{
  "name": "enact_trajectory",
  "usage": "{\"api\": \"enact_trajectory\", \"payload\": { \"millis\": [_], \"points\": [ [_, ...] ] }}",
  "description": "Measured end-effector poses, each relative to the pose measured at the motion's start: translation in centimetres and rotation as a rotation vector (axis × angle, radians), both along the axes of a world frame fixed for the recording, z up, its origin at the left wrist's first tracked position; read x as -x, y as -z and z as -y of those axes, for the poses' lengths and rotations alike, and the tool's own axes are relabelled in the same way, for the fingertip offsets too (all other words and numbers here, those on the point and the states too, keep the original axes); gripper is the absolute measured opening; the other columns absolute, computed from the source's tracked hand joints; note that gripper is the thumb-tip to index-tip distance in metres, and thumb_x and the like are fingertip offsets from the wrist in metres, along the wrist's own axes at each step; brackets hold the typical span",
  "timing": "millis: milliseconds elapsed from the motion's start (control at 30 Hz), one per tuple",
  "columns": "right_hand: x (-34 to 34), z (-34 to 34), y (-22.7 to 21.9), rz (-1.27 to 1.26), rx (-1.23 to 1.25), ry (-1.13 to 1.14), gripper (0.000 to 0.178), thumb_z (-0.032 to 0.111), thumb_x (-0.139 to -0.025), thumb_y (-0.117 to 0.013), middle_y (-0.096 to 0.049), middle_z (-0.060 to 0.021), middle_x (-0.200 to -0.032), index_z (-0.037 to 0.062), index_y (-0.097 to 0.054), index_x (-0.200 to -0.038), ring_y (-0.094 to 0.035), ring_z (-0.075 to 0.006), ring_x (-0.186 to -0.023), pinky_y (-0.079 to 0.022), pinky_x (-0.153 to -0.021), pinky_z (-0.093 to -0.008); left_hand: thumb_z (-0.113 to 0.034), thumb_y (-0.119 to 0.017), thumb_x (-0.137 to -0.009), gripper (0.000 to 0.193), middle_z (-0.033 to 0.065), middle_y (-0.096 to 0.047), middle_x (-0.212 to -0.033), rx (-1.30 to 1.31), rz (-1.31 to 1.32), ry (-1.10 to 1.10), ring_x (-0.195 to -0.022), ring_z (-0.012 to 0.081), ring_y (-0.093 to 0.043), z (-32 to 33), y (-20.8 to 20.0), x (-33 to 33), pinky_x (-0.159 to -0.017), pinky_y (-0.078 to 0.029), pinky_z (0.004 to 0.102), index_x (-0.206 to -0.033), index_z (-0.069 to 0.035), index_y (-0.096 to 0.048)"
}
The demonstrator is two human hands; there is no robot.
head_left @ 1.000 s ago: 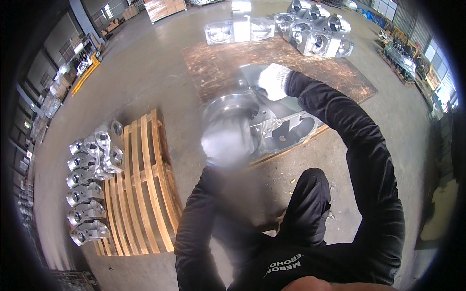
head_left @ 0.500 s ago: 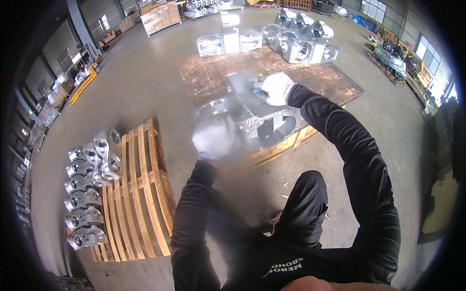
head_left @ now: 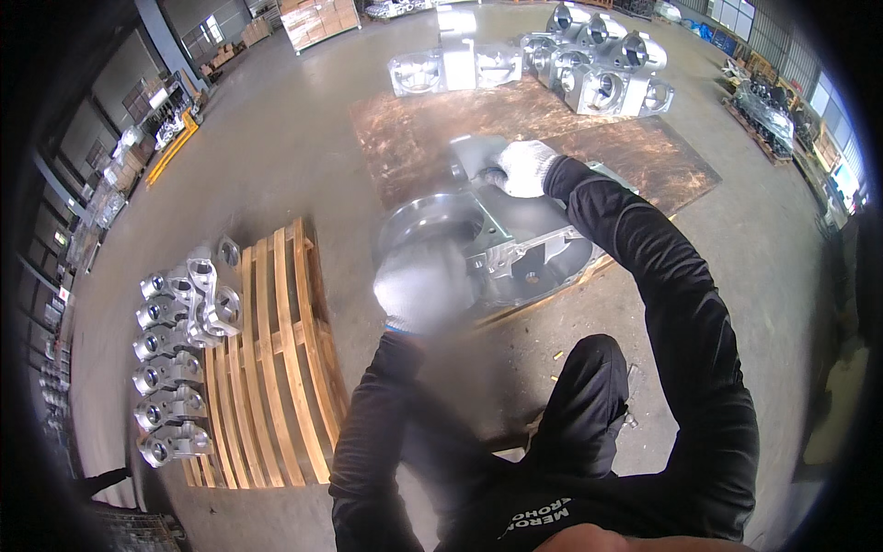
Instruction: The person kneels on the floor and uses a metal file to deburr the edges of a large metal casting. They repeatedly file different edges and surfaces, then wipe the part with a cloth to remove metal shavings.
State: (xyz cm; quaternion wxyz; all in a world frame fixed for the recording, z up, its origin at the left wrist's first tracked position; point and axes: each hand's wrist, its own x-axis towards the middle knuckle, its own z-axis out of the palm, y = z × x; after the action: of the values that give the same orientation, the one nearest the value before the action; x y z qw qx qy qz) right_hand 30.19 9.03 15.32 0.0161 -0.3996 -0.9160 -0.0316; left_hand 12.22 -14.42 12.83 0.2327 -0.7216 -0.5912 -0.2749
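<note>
A large silver metal casting (head_left: pixel 538 216) with wide round openings lies on the near side of a brown-topped wooden platform (head_left: pixel 414 138). My right hand (head_left: pixel 524 168), in a white knit glove, has its fingers curled round the far part of the casting. At the casting's near left side, beside its round opening, is my left hand (head_left: pixel 421 283), also gloved in white. That hand is smeared, so its fingers cannot be made out, nor whether anything is in them.
More silver castings (head_left: pixel 602 87) stand along the platform's far edge. On the floor to the left, a slatted wooden pallet (head_left: pixel 276 359) carries several smaller silver castings (head_left: pixel 172 373). A yellow pallet jack (head_left: pixel 173 152) stands farther back. Small yellow bits (head_left: pixel 558 355) lie near my knee.
The whole view has shifted, with the scene sliding a little to the right. My right hand stays on the far part of the casting; my left hand stays at its near left side, blurred in both frames.
</note>
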Motion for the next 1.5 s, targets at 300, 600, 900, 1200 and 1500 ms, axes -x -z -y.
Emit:
{"api": "enact_trajectory", "payload": {
  "millis": [300,600,900,1200,1500],
  "points": [
    [-0.2,-1.6,0.7,0.013,0.087,-0.005,0.037,0.032,-0.090,-0.062,-0.073,-0.0242,-0.110,0.0032,-0.076,-0.107,-0.070,-0.0391,-0.107,-0.055,-0.094,-0.0469,-0.018,-0.063,-0.090,0.021,0.0130,-0.068,-0.070,-0.139,-0.009,0.019,-0.060,0.0317,-0.067,0.0,-1.1,-0.7,-0.061,-0.054,0.0416,-0.077,-0.005,-0.073],
    [-0.4,-2.7,0.8,-0.039,0.194,-0.124,0.050,0.048,-0.104,-0.049,-0.071,-0.0239,-0.116,0.0054,-0.071,-0.119,-0.065,-0.0426,-0.113,-0.051,-0.098,-0.0493,-0.018,-0.062,-0.092,0.023,0.0128,-0.068,-0.069,-0.155,0.008,0.053,-0.059,0.0318,-0.066,-0.1,-1.4,-0.6,-0.060,-0.053,0.0419,-0.076,-0.005,-0.072],
    [1.6,1.9,-2.2,0.215,0.001,-0.143,0.039,0.038,-0.100,-0.053,-0.074,-0.0225,-0.098,0.0062,-0.075,-0.101,-0.071,-0.0428,-0.093,-0.056,-0.083,-0.0529,-0.018,-0.060,-0.092,0.027,0.0126,-0.065,-0.064,-0.146,-0.006,0.010,-0.056,0.0324,-0.064,-0.1,-0.9,-0.6,-0.058,-0.052,0.0432,-0.070,-0.007,-0.070],
    [0.4,2.3,-1.4,0.225,-0.098,-0.213,0.024,0.028,-0.090,-0.060,-0.075,-0.0155,-0.097,0.0152,-0.078,-0.100,-0.072,-0.0376,-0.089,-0.058,-0.078,-0.0477,-0.018,-0.061,-0.090,0.025,0.0118,-0.065,-0.062,-0.160,0.029,-0.017,-0.054,0.0299,-0.064,-0.4,-0.4,-0.5,-0.056,-0.052,0.0427,-0.068,-0.008,-0.069],
    [-2.1,4.6,-1.8,0.141,-0.148,-0.332,0.036,0.038,-0.102,-0.053,-0.071,-0.0203,-0.080,0.0073,-0.071,-0.095,-0.070,-0.0420,-0.078,-0.056,-0.074,-0.0523,-0.019,-0.062,-0.089,0.028,0.0107,-0.062,-0.058,-0.156,0.032,-0.061,-0.052,0.0293,-0.062,-0.8,0.5,-0.3,-0.054,-0.051,0.0426,-0.063,-0.010,-0.066]
  ]
}}
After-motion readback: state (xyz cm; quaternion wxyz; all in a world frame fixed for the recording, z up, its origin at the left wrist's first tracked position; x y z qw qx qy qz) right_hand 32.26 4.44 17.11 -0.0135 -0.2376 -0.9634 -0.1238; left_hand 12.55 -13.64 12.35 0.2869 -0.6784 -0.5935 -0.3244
